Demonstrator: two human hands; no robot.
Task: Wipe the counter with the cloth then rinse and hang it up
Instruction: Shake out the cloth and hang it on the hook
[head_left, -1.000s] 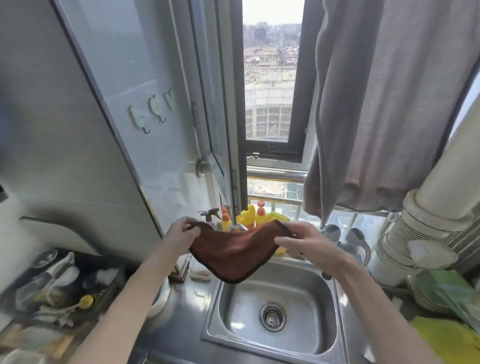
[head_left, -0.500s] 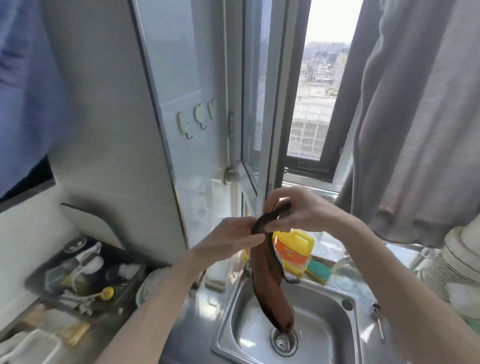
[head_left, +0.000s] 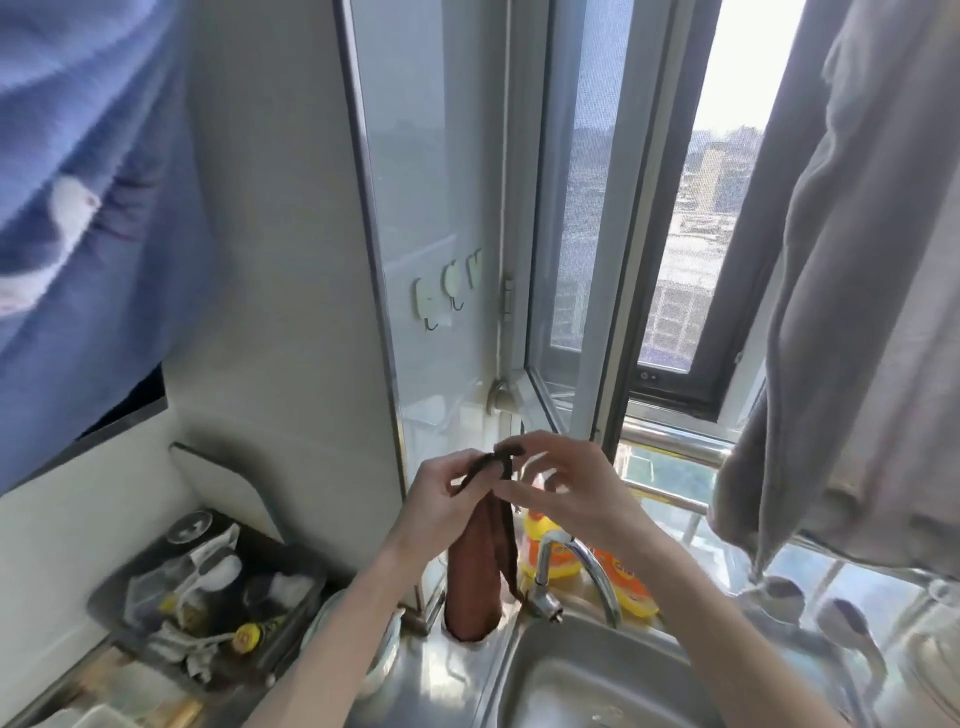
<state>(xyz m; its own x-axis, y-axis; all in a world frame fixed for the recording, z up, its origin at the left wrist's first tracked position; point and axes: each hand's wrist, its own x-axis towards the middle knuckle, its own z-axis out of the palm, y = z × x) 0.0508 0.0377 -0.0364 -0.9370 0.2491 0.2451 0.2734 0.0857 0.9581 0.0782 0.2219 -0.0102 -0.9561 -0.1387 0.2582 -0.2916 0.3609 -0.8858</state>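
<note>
Both hands meet in the lower middle of the frame, raised above the steel counter (head_left: 457, 675). The brown cloth (head_left: 478, 577) hangs from them in a long narrow drape, its rounded lower end reaching down just left of the sink (head_left: 597, 691) and beside the base of the faucet (head_left: 576, 561).

The left hand (head_left: 441, 499) pinches the top of the cloth: thumb and fingers are pressed together on the gathered dark edge, which runs up across its fingertips. The right hand (head_left: 566, 493) comes in from the right with its fingers loosely spread; its thumb and forefinger nip a small dark loop at the very top of the cloth, while the other fingers curl free of the fabric.

Behind the cloth stand orange and yellow bottles (head_left: 553, 551), partly hidden by it and by the faucet. Above the hands, towards the middle of the frame, a row of small wall hooks (head_left: 447, 291) sits on the pale panel, well apart from the cloth. A grey towel (head_left: 852, 312) hangs down the right side of the frame, and a dark tray of clutter (head_left: 208, 597) lies at lower left.
</note>
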